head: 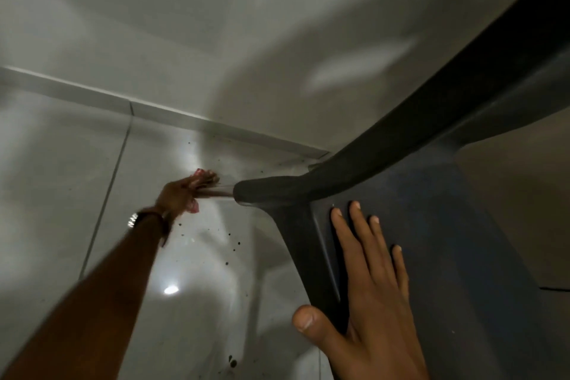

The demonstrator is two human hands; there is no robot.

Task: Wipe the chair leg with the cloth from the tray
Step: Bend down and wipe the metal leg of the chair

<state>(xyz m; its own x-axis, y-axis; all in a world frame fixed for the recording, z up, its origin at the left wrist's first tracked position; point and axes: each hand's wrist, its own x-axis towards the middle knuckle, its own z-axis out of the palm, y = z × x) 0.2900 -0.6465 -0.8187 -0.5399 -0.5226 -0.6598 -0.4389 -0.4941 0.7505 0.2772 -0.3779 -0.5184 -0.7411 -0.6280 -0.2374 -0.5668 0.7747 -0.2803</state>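
Left hand point(185, 194), blurred, seems closed on a pinkish cloth point(195, 206) just beside the dark chair leg point(265, 190); right hand point(367, 287) lies open and flat on the chair point(431, 241). I would press the cloth firmly and stroke along the leg while bracing. Contact is unclear; no tray is in view.

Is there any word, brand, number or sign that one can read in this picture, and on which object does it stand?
None is readable. The dark plastic chair, the pale tiled floor and the pink cloth in the blurred left hand show no text. The metal wristwatch is too small and blurred.
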